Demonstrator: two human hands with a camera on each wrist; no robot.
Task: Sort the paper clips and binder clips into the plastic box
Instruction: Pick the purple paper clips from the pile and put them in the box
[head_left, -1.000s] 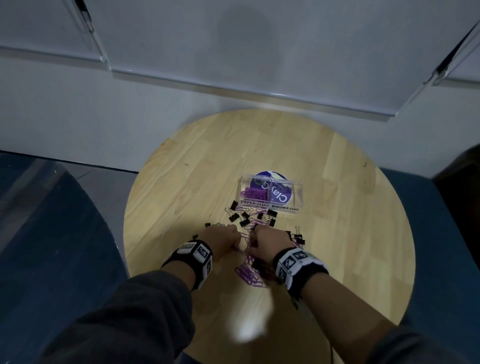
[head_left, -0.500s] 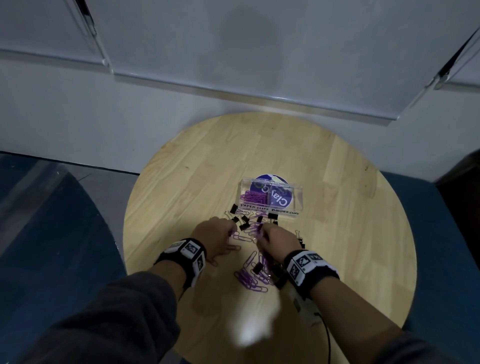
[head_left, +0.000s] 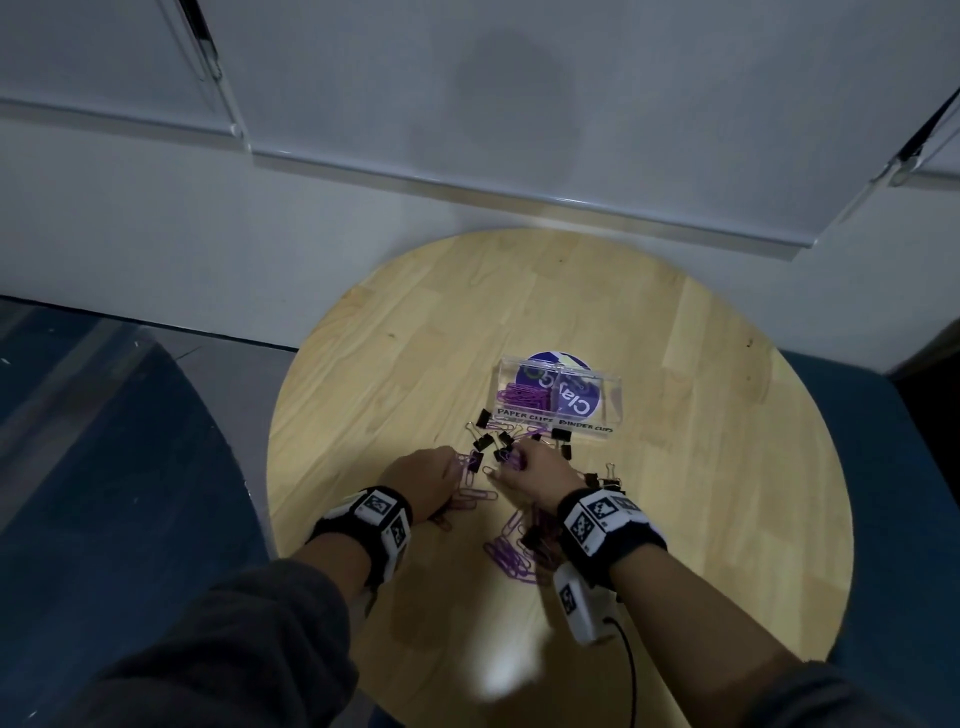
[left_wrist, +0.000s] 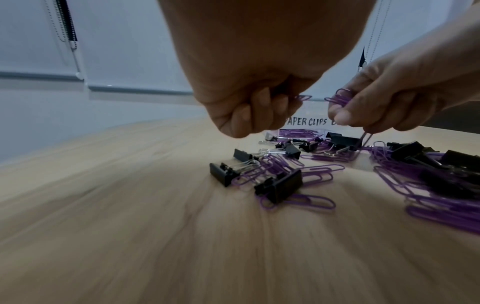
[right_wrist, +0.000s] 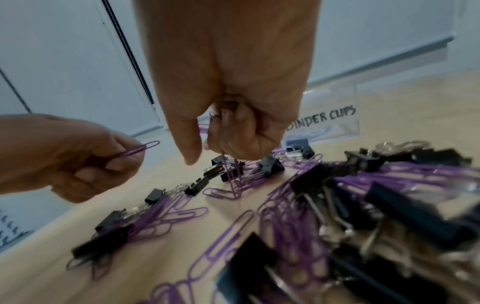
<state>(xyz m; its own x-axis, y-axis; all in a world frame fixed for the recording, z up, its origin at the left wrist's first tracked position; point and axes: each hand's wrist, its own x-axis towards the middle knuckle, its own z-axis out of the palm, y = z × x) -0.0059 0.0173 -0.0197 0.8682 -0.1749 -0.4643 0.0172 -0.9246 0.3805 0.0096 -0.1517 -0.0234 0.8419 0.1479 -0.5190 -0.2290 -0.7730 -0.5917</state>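
Observation:
A clear plastic box (head_left: 558, 402) with two compartments, labelled PAPER CLIPS and BINDER CLIPS, stands on the round wooden table (head_left: 701, 467). Purple paper clips (head_left: 522, 399) lie in its left compartment. Loose purple paper clips (head_left: 511, 558) and black binder clips (head_left: 483, 418) are scattered in front of the box. My left hand (head_left: 428, 480) pinches a purple paper clip (right_wrist: 135, 152) just above the pile. My right hand (head_left: 540, 470) grips a bunch of purple paper clips (left_wrist: 339, 98), some hanging down from the fist (right_wrist: 235, 176).
White wall and window blinds rise behind the table. Blue floor lies to the left and right of it. More binder clips (head_left: 605, 475) sit to the right of my right hand. A cable runs from the right wrist device (head_left: 579, 603) toward the table's near edge.
Both hands have moved forward from the near pile toward the box. They have lifted off the table, each holding purple paper clips.

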